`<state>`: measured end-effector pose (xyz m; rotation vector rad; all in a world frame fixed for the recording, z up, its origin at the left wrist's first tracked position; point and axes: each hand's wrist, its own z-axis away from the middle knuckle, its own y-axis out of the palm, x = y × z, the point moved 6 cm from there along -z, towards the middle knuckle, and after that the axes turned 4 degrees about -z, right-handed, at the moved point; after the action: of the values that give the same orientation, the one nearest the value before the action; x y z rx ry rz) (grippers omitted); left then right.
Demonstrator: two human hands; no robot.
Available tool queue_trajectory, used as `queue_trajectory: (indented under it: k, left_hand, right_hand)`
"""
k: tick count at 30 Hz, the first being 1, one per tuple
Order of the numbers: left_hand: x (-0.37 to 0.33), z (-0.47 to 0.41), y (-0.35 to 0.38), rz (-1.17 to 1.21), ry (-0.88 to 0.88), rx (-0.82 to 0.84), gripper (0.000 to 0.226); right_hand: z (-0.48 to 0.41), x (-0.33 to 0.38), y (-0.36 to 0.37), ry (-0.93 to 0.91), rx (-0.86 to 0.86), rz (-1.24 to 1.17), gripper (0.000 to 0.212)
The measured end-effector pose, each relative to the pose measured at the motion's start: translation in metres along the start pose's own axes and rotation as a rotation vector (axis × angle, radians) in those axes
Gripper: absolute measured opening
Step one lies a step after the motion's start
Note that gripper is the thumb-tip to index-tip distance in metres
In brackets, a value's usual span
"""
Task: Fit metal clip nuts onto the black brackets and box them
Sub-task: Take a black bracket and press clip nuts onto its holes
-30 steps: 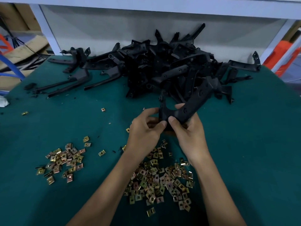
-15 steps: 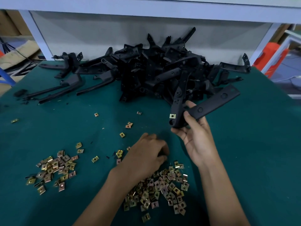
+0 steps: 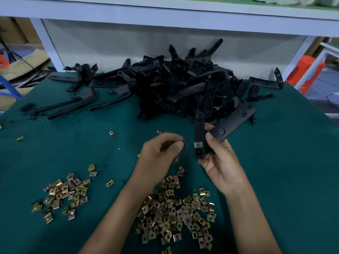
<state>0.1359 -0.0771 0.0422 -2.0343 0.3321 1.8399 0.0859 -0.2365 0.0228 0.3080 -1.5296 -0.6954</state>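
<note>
Our right hand grips a black L-shaped plastic bracket at its corner, thumb across the flat arm and fingers curled behind. One brass-coloured metal clip nut sits on the short arm, just left of that thumb. Our left hand hovers just beside it, fingertips bunched against the thumb; we cannot tell what they hold. The loose heap of clip nuts lies under both wrists, and the pile of black brackets lies beyond the grip.
</note>
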Motion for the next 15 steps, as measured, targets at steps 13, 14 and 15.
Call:
queue_trajectory:
  k: [13, 14, 15]
  left_hand:
    - [0.003, -0.001, -0.006, 0.403, -0.097, -0.077, 0.011]
    - [0.004, -0.001, -0.006, 0.41, -0.105, -0.074, 0.011]
    - [0.004, -0.001, -0.006, 0.413, -0.11, -0.076, 0.012]
  right_hand:
    - [0.001, -0.014, 0.009, 0.087, 0.071, 0.078, 0.058]
    - [0.002, -0.014, 0.009, 0.091, 0.068, 0.088, 0.058]
    - [0.002, -0.014, 0.009, 0.094, 0.063, 0.101, 0.059]
